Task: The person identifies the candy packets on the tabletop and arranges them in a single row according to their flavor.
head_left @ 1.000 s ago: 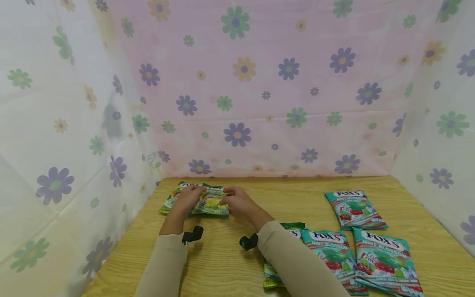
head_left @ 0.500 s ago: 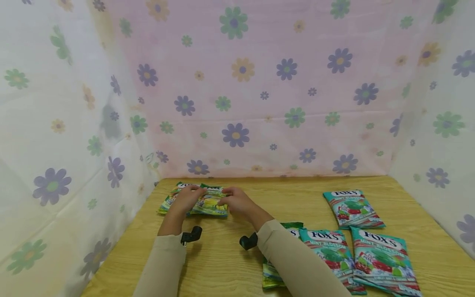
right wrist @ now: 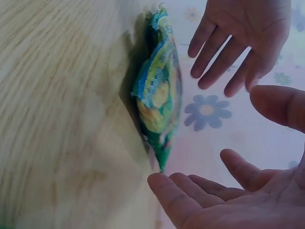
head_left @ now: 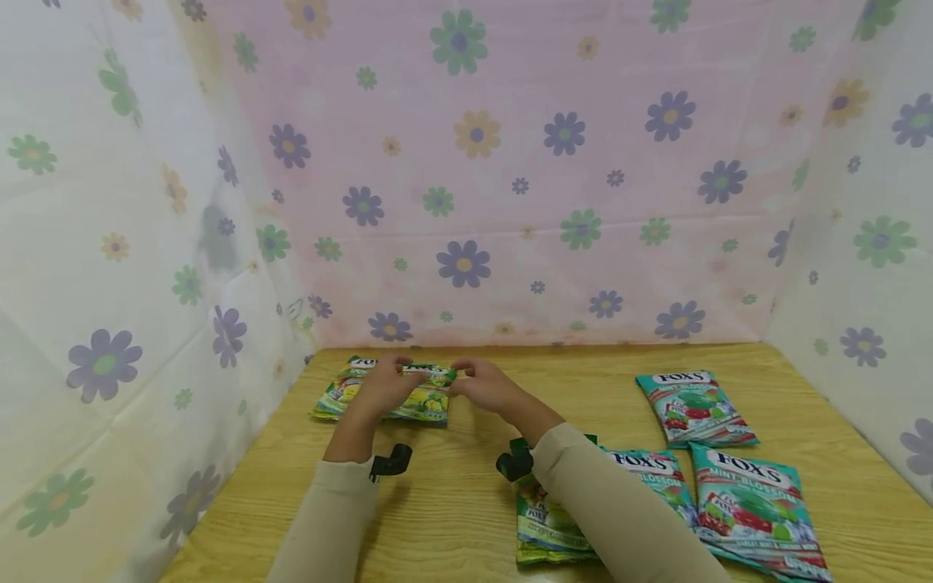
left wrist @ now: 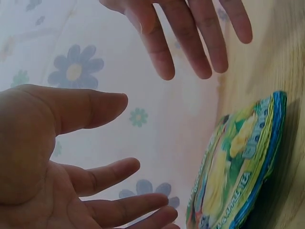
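Observation:
Two yellow-green bags of Fox's candy lie side by side at the back left of the table in the head view. My left hand [head_left: 384,389] hovers above them, hiding part of both. Just right of the right-hand candy bag [head_left: 436,402] is my right hand [head_left: 492,389]. The left wrist view shows my left hand's fingers [left wrist: 109,174] spread apart, holding nothing, with a candy bag [left wrist: 233,167] flat on the table beyond. From the right wrist, my right hand's fingers [right wrist: 176,195] look extended and free, near the tip of a bag [right wrist: 159,95].
Teal Mint Blossom bags lie at the right: one farther back [head_left: 700,410], one at front right [head_left: 758,506] and one partly under my right sleeve [head_left: 627,510]. A yellow-green bag [head_left: 543,526] sits at the front middle, partly covered by that sleeve. Flowered cloth [head_left: 466,202] encloses the table.
Both hands have let go of the right-hand yellow-green bag and lifted off it, shifting slightly right. The bag stays beside its neighbour. More of the front yellow-green bag shows.

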`<state>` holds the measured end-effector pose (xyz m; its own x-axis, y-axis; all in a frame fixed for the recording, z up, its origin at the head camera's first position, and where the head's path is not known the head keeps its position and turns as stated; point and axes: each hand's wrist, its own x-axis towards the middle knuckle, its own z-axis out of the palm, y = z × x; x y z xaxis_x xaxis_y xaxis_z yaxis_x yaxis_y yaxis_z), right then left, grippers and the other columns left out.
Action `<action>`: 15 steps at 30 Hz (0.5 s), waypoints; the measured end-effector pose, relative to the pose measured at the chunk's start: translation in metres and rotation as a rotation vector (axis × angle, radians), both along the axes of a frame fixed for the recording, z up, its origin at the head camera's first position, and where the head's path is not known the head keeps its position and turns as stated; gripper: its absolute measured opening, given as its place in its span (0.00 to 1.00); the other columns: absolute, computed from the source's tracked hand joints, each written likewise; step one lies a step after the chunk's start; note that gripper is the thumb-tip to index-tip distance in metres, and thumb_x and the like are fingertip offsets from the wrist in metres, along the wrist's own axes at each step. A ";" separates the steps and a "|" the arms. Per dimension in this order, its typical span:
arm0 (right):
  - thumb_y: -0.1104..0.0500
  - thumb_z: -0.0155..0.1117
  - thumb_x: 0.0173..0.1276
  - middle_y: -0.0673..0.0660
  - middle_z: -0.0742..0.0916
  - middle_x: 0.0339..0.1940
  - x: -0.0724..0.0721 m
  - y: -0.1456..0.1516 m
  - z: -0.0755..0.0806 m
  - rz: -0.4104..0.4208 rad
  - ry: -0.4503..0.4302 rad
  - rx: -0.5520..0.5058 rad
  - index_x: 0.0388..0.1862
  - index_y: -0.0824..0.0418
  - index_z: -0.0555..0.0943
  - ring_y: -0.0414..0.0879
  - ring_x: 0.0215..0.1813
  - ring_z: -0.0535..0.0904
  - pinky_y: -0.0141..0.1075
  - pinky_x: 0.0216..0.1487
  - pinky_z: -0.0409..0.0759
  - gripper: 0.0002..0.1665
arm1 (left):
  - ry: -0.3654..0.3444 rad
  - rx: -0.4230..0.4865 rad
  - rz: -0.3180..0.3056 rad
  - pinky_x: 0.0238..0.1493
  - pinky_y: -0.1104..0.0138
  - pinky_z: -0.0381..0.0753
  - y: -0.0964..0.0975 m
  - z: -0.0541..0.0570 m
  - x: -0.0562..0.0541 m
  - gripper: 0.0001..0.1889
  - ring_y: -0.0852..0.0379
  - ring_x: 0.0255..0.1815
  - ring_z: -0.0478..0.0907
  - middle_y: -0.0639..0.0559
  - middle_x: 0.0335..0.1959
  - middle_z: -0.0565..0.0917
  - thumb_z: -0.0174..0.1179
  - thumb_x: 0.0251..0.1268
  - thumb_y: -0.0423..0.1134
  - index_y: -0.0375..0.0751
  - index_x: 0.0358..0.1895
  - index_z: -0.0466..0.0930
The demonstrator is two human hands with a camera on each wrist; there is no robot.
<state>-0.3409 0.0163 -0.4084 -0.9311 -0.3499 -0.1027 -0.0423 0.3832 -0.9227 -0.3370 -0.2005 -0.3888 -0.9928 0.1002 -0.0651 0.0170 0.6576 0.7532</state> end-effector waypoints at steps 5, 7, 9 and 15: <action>0.47 0.67 0.70 0.59 0.68 0.81 0.008 0.019 0.004 0.056 0.033 0.030 0.77 0.53 0.69 0.60 0.82 0.61 0.61 0.74 0.69 0.38 | 0.009 -0.006 -0.058 0.64 0.39 0.76 0.012 0.001 0.004 0.35 0.30 0.74 0.68 0.31 0.77 0.66 0.61 0.74 0.55 0.40 0.75 0.67; 0.47 0.67 0.71 0.59 0.68 0.81 0.012 0.028 0.006 0.071 0.047 0.043 0.78 0.52 0.68 0.59 0.82 0.61 0.60 0.75 0.69 0.39 | 0.013 -0.003 -0.084 0.64 0.39 0.76 0.018 0.001 0.005 0.34 0.31 0.73 0.69 0.31 0.76 0.67 0.62 0.74 0.54 0.40 0.75 0.67; 0.47 0.67 0.71 0.58 0.69 0.80 0.016 0.038 0.008 0.076 0.062 0.056 0.77 0.51 0.69 0.59 0.81 0.63 0.60 0.74 0.70 0.38 | 0.017 -0.007 -0.101 0.64 0.40 0.77 0.023 0.001 0.007 0.34 0.32 0.73 0.70 0.31 0.75 0.68 0.63 0.73 0.54 0.40 0.74 0.68; 0.47 0.65 0.74 0.60 0.71 0.79 0.030 0.070 0.012 0.086 0.132 0.108 0.77 0.52 0.69 0.61 0.79 0.67 0.58 0.73 0.72 0.36 | 0.003 -0.010 -0.138 0.63 0.43 0.78 0.040 0.002 0.013 0.35 0.37 0.73 0.70 0.35 0.74 0.71 0.64 0.72 0.56 0.43 0.75 0.68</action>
